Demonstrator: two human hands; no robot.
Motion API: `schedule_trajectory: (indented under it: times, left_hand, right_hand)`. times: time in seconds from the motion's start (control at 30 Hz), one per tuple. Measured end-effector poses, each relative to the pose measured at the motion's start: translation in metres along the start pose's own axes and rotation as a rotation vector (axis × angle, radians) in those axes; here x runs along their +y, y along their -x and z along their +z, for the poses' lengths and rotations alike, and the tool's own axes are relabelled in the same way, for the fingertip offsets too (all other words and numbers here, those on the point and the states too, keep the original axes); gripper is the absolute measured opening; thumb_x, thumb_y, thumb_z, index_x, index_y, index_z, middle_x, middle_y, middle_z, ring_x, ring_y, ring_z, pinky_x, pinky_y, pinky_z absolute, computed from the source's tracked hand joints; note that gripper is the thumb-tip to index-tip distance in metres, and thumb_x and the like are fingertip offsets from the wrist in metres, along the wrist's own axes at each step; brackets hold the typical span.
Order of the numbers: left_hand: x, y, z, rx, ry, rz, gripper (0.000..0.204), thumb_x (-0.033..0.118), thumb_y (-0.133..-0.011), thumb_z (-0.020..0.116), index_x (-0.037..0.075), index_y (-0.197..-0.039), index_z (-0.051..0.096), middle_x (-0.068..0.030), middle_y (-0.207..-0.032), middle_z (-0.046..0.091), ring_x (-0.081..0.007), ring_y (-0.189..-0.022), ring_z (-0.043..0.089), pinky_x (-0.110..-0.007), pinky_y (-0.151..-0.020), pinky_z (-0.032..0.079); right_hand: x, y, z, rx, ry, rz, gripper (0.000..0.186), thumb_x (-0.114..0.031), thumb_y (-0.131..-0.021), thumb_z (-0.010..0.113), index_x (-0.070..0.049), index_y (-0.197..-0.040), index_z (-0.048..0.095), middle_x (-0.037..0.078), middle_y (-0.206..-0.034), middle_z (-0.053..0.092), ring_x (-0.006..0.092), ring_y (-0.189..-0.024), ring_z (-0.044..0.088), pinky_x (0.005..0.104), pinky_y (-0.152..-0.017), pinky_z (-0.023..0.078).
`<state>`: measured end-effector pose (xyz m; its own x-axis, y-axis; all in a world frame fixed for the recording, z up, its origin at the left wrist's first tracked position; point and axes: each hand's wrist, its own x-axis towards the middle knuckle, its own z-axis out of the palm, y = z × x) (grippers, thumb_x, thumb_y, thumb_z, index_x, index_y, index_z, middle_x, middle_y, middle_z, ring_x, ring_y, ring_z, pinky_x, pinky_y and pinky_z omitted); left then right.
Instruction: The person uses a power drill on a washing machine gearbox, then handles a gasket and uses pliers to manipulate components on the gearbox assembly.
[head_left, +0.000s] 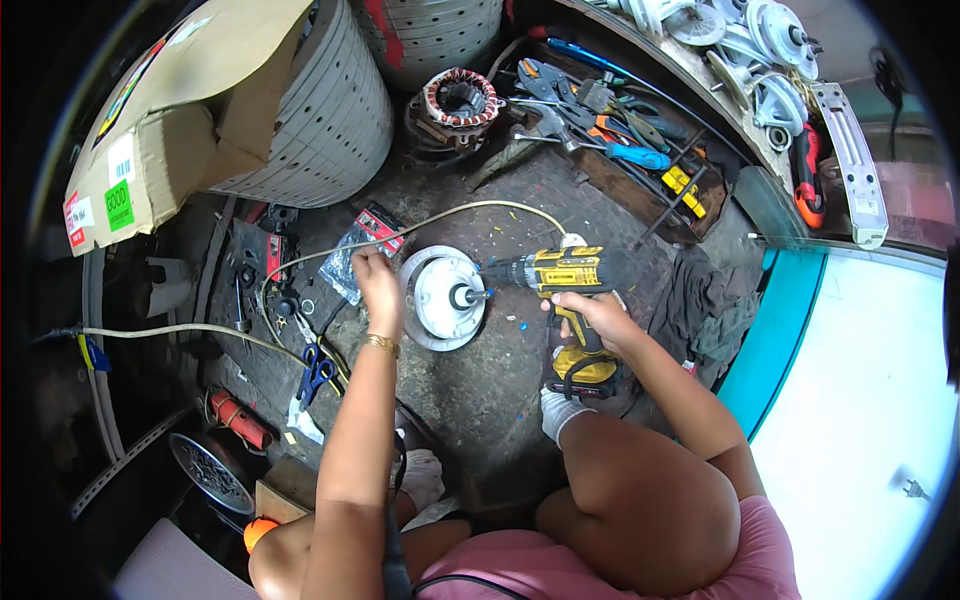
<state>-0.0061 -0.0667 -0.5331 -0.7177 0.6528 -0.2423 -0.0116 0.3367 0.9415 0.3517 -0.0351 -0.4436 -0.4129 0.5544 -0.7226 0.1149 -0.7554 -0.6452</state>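
Observation:
My right hand point(598, 318) is wrapped round the grip of a yellow and black cordless drill point(570, 268). Its chuck points left toward a round white metal part point(446, 300) with a dark central shaft, which lies on the work floor. A yellow battery forms the drill's base, beside my sock-covered foot. On the other side of the white part, my left hand point(377, 287) reaches over a clear plastic packet point(343, 268) with a red label. Its fingers are bunched together at the packet; whatever they pinch is hidden.
A beige cable point(430, 213) crosses the floor behind the white part. Blue-handled scissors point(318, 370) lie at left. Behind stand a copper-wound stator point(461, 97), perforated drums point(320, 130) and a cardboard box point(170, 165). A wooden tool tray point(640, 195) is at far right, dark rags point(692, 310) nearer.

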Motion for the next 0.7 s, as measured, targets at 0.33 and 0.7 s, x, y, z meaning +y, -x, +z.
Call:
schedule_trajectory:
  times: [0.33, 0.7]
  left_hand:
    - [0.067, 0.025, 0.056, -0.697, -0.864, 0.555, 0.018, 0.025, -0.086, 0.072, 0.012, -0.098, 0.075, -0.0152, -0.109, 0.066, -0.0343, -0.109, 0.061, -0.044, -0.097, 0.048]
    - [0.057, 0.041, 0.058, -0.503, -1.201, 0.597, 0.023, 0.033, -0.081, 0.079, 0.015, -0.095, 0.078, -0.0105, -0.119, 0.061, -0.0332, -0.125, 0.053, -0.057, -0.099, 0.045]
  right_hand:
    - [0.006, 0.000, -0.008, 0.041, -0.002, -0.021, 0.034, -0.024, -0.095, 0.068, -0.003, -0.121, 0.067, 0.006, -0.107, 0.075, 0.0116, -0.062, 0.064, 0.0279, -0.059, 0.055]
    - [0.005, -0.008, -0.003, 0.026, 0.034, -0.056, 0.027, -0.018, -0.096, 0.069, -0.001, -0.117, 0.068, 0.007, -0.102, 0.073, 0.0143, -0.070, 0.067, 0.0282, -0.053, 0.054]
